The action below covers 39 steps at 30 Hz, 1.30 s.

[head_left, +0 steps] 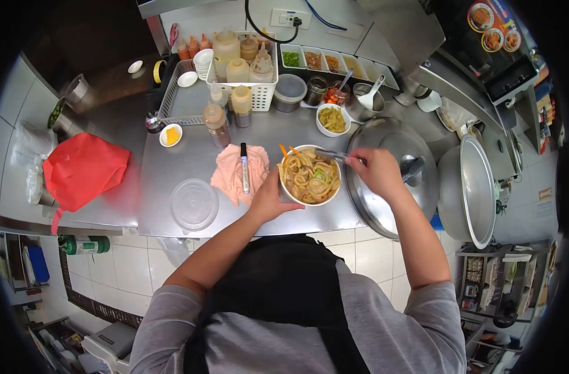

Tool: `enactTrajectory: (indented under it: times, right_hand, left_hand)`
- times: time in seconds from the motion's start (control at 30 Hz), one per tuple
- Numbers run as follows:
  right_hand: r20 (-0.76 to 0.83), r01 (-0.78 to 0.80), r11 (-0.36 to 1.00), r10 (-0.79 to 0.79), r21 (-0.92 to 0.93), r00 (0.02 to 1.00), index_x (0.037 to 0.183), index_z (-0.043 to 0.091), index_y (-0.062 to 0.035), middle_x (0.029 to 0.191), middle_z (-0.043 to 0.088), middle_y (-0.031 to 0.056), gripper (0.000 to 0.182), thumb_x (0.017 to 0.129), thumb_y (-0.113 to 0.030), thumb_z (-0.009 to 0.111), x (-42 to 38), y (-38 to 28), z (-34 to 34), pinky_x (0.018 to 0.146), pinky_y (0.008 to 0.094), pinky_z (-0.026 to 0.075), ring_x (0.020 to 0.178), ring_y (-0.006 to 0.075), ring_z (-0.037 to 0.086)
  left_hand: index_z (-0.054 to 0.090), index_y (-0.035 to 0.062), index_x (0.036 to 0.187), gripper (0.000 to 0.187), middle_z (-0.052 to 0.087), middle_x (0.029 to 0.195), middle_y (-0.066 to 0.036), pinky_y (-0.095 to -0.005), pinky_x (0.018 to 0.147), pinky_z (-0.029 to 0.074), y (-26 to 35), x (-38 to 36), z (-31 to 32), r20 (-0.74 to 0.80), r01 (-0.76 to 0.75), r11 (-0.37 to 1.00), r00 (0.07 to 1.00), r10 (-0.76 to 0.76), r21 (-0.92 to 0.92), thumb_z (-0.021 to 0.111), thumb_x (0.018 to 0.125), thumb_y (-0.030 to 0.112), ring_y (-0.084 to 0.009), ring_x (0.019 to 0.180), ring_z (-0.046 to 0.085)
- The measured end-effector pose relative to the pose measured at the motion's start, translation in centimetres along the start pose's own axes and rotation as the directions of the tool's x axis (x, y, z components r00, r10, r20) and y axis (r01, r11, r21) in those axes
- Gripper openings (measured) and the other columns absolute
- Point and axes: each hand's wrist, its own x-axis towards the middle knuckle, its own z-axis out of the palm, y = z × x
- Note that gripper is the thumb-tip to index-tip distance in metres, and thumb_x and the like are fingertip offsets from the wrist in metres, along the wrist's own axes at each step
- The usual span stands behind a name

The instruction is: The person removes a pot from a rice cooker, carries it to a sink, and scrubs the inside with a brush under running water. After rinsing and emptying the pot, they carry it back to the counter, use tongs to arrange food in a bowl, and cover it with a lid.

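My left hand [270,198] is wrapped around the side of a white bowl [289,194], thumb near its lower rim. Thick noodles [312,181] in brown sauce fill it, with green pieces and orange strips at the upper left. Over the bowl's upper right edge, my right hand [376,169] grips metal tongs [332,155], their tips at the food. Left of the bowl, a black-capped marker [244,168] lies on a pink cloth [225,173]. A clear round lid [195,204] rests near the counter's front edge.
A large metal lid [390,206] sits right of the bowl, beside a big metal basin [477,193]. Behind stand a small bowl of chopped yellow-green pickles [332,118], squeeze bottles [217,124] and a white basket [264,96]. A red bag [88,168] lies at left.
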Motion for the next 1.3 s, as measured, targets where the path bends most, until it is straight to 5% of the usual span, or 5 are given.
enactTrajectory:
  times: [0.17,0.53,0.63,0.7,1.3]
  right_hand:
    - [-0.009,0.144,0.961,-0.15,-0.234,0.989,0.09,0.07,-0.0111,0.07,0.066,0.0102,0.021,0.087,-0.03,0.064,-2.2,-1.2,-0.4,0.062,0.0435,0.05,0.07,0.031,0.065]
    - [-0.004,0.175,0.972,-0.178,-0.157,0.984,0.092,0.072,-0.0113,0.073,0.068,0.0109,0.026,0.086,-0.035,0.064,2.4,-3.8,2.7,0.064,0.0418,0.051,0.071,0.0305,0.066]
    - [-0.083,0.19,0.978,-0.197,-0.087,0.977,0.091,0.072,-0.0106,0.072,0.067,0.011,0.023,0.086,-0.033,0.065,-0.6,-3.0,-0.3,0.062,0.0414,0.05,0.069,0.0307,0.065]
    - [-0.104,0.118,0.988,-0.128,-0.099,0.986,0.091,0.072,-0.0105,0.07,0.066,0.0111,0.022,0.085,-0.031,0.067,-2.3,-2.7,-2.0,0.06,0.0416,0.049,0.067,0.0311,0.064]
    - [-0.22,0.255,0.948,-0.295,-0.192,0.93,0.087,0.068,-0.0107,0.077,0.067,0.0074,0.013,0.082,-0.023,0.068,-3.1,-3.3,-1.7,0.061,0.0406,0.049,0.069,0.0283,0.065]
  left_hand:
    - [0.033,0.0007,0.137,0.109,0.05,0.13,-0.02,-0.0403,0.101,0.043,0.6,0.0,-0.3,-0.003,0.008,1.0,1.0,-0.008,-0.016,0.093,0.054,0.035,-0.034,0.123,0.05]
    - [0.033,0.0008,0.136,0.107,0.05,0.13,-0.02,-0.0406,0.101,0.043,1.3,-0.2,-0.6,0.001,0.043,0.999,0.999,-0.043,-0.027,0.093,0.055,0.035,-0.0343,0.123,0.05]
    - [0.031,-0.0017,0.135,0.111,0.05,0.124,-0.02,-0.0371,0.087,0.05,0.6,-0.2,-0.4,-0.042,-0.041,0.996,0.998,0.044,0.075,0.094,0.052,0.035,-0.0317,0.113,0.056]
    - [0.032,0.0002,0.138,0.11,0.049,0.132,-0.02,-0.0408,0.103,0.042,1.2,-0.3,-0.8,0.01,0.036,0.999,0.999,-0.037,0.029,0.093,0.054,0.036,-0.0341,0.124,0.049]
    - [0.029,-0.0011,0.14,0.113,0.048,0.133,-0.021,-0.0402,0.104,0.041,0.9,-0.2,-0.7,0.031,0.058,0.998,0.998,-0.058,0.003,0.093,0.054,0.035,-0.0347,0.125,0.048]
